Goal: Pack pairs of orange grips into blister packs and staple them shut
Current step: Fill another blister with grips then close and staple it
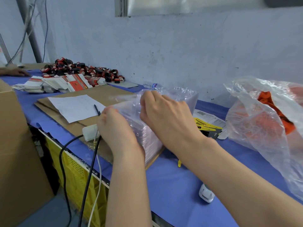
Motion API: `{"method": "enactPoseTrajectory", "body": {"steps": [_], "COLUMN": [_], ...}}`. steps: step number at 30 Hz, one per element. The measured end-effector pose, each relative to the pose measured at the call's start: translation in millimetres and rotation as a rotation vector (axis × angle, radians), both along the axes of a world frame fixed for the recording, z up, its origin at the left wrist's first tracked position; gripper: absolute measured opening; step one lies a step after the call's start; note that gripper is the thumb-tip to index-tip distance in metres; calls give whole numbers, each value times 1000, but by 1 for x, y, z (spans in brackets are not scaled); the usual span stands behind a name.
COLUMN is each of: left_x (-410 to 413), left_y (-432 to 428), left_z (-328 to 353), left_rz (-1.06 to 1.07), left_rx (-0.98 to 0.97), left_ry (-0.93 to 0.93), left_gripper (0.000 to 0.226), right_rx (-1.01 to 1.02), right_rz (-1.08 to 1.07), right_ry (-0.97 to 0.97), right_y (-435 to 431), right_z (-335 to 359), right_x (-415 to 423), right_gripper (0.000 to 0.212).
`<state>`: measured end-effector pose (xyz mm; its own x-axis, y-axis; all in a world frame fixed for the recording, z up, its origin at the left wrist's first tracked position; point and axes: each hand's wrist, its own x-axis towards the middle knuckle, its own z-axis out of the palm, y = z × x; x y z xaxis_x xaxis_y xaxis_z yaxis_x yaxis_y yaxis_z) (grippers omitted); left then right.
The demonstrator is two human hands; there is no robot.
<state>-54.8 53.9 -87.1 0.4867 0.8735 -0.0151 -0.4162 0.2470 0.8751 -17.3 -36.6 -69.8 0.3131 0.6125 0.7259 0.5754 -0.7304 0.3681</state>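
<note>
Both hands are on a stack of clear packs (164, 102) in the middle of the frame. The stack sits on the blue counter (172, 182). The left hand (114, 126) is curled against the near left side of the stack, fingers pressed on the plastic. The right hand (165, 115) is on top of the stack, its fingers bent and pinching the top clear pack. The plastic is blurry there, so how many packs it grips is hard to tell.

At the right of the frame lies a big clear bag (265, 122). Orange grips (270, 102) show through it and at its open mouth. The bag is near the stack but not touching it.

Between the stack and the bag lie yellow and black cards (208, 128) and some white cards.

Left of the stack a sheet of paper (75, 107) lies on brown cardboard (101, 94), with a pen (97, 109) on the paper's edge. A white plug block (90, 131) with cables (65, 161) sits just beside the left hand.

Low in the frame, under the right arm, a small white tool (205, 193) lies on the counter. It may be a stapler, but I cannot tell.

At the upper left is a heap of red and black things (78, 69) and stacks of flat boxes (65, 83). A brown box (18, 145) stands at the left edge
</note>
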Motion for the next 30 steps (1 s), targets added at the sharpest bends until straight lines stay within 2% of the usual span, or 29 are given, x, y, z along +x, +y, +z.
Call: {"method": "enactPoseTrajectory", "body": {"steps": [3, 5, 7, 9, 13, 16, 19, 24, 30], "left_x": [1, 1, 5, 6, 3, 4, 5, 9, 14], "left_y": [-18, -25, -24, -28, -30, -26, -21, -18, -25], "left_z": [2, 1, 0, 1, 5, 3, 1, -2, -5], "left_rz": [120, 152, 157, 140, 98, 60, -11, -42, 15], "left_rx": [125, 236, 379, 478, 499, 519, 450, 406, 416], "left_ry": [37, 130, 243, 214, 201, 238, 217, 153, 192], "left_gripper": [17, 21, 31, 35, 51, 43, 41, 38, 45], "right_rx": [227, 329, 356, 300, 119, 133, 123, 144, 209], "right_rz": [25, 70, 94, 118, 183, 206, 207, 318, 341], "right_ry": [79, 115, 102, 70, 141, 143, 165, 334, 487], "right_y": [0, 2, 2, -3, -11, -13, -16, -27, -32], "right_z": [13, 19, 20, 16, 1, -4, -7, -8, -5], "right_x": [11, 14, 17, 17, 18, 18, 21, 21, 20], "right_gripper": [7, 2, 4, 14, 32, 23, 18, 30, 26]}}
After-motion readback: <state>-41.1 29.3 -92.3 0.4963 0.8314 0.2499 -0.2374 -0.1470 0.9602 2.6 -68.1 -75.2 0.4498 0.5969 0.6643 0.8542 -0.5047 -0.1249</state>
